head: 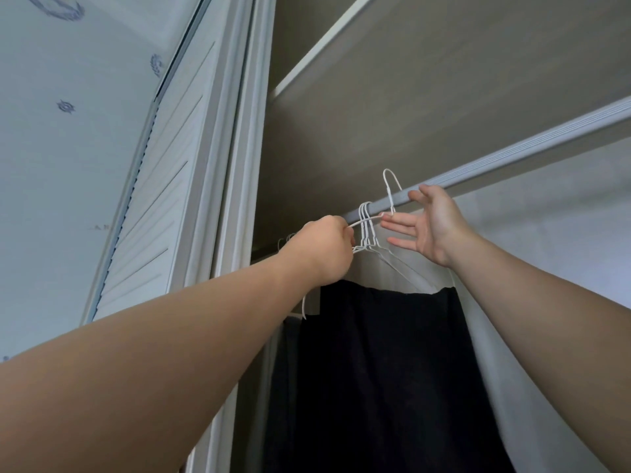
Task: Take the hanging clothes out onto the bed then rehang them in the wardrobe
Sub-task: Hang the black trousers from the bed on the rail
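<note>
Inside the wardrobe a grey rail [505,165] runs up to the right. Several white wire hangers [367,227] hook over it, bunched together. One white hanger hook [391,186] rises above the rail. My left hand [324,247] grips a white wire hanger just left of the bunch. My right hand [423,223] is spread beside the rail, fingers straight, fingertips at the raised hook. A black garment [386,370] hangs below the hangers. Pale cloth [505,336] hangs to its right.
A shelf board [341,46] spans the wardrobe above the rail. A white louvred door [153,206] stands open at the left, with its frame [239,165] beside it. Behind the rail is the wardrobe's pale back wall [546,233].
</note>
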Demonstrator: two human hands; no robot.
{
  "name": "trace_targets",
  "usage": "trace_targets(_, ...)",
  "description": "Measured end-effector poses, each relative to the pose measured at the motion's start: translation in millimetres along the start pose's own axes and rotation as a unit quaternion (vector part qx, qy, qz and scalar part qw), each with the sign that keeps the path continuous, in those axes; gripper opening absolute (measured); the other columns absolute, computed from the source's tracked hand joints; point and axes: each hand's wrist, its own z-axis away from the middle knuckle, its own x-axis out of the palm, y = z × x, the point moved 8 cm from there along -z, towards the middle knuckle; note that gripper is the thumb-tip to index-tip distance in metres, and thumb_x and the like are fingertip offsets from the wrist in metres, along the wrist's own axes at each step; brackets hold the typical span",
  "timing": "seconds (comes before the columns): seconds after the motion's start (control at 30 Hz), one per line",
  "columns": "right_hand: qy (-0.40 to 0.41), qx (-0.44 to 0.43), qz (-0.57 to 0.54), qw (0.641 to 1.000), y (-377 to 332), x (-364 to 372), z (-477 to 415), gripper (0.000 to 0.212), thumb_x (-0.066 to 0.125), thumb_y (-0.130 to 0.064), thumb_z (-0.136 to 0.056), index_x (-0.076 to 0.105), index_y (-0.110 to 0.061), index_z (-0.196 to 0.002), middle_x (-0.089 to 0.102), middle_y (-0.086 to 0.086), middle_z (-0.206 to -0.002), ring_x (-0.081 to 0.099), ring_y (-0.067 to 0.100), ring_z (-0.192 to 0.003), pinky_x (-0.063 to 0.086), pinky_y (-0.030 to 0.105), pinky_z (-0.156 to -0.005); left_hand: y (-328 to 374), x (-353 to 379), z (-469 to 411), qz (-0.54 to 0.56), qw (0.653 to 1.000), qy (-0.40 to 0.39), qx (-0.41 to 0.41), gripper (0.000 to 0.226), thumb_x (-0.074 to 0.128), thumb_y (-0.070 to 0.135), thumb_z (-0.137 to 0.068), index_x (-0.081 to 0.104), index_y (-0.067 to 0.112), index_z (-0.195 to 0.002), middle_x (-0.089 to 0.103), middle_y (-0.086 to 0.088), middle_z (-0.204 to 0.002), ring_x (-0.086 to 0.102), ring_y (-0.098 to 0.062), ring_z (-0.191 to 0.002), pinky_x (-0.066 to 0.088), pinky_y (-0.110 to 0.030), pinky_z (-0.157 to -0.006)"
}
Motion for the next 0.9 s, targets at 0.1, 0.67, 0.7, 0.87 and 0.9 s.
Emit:
trace_targets(0.1,0.011,0.004,0.017,1.0,4,-6,-6,0.05,0.03,-0.049,-0.1,0.037,-0.027,-0.144,0.072,0.02,-0.103,0.069,0.029,-0.102,0.055,0.044,-0.075,5,4,-4,-0.025,1.0,-0.01,0.002,0.027,0.037,0.017,-0.101,0.063,0.01,-0.107,0.07,-0.01,-0.105,0.064,-0.03,-0.099,0.053,-0.042,-0.089)
trace_targets(0.67,0.087,-0.047,0.361,0.927,46,-18,4,0.043,0.026,-0.032,-0.101,0.053,-0.017,-0.13,0.045,0.013,-0.143,0.044,0.029,-0.126,0.034,0.04,-0.103,-13,35,0,-0.16,0.986,-0.05,0.017,0.022,0.039,0.016,-0.101,0.058,0.023,-0.11,0.058,-0.006,-0.102,0.057,-0.034,-0.108,0.044,-0.035,-0.079)
trace_targets(0.7,0.058,-0.039,0.359,0.931,54,-12,2,0.045,0.026,-0.032,-0.102,0.051,-0.016,-0.135,0.044,0.013,-0.146,0.042,0.029,-0.13,0.032,0.04,-0.105,-15,38,1,-0.163,0.985,-0.062,0.011,0.036,0.039,0.017,-0.102,0.049,0.025,-0.136,0.059,-0.009,-0.118,0.056,-0.032,-0.111,0.045,-0.035,-0.083)
trace_targets(0.87,0.02,-0.043,0.346,0.937,73,0,-8,0.044,0.024,-0.033,-0.104,0.049,-0.018,-0.136,0.043,0.008,-0.146,0.04,0.024,-0.131,0.03,0.04,-0.105,-30,45,-3,-0.187,0.976,-0.103,-0.03,0.065,0.04,0.015,-0.101,0.012,0.031,-0.158,0.051,-0.012,-0.14,0.056,-0.027,-0.103,0.05,-0.038,-0.092)
trace_targets(0.9,0.016,-0.04,0.339,0.94,77,0,-11,0.044,0.024,-0.034,-0.104,0.049,-0.019,-0.137,0.043,0.008,-0.147,0.039,0.024,-0.132,0.03,0.04,-0.105,-31,45,-3,-0.195,0.974,-0.107,-0.039,0.065,0.04,0.014,-0.101,0.012,0.029,-0.158,0.051,-0.013,-0.139,0.057,-0.029,-0.107,0.051,-0.041,-0.095)
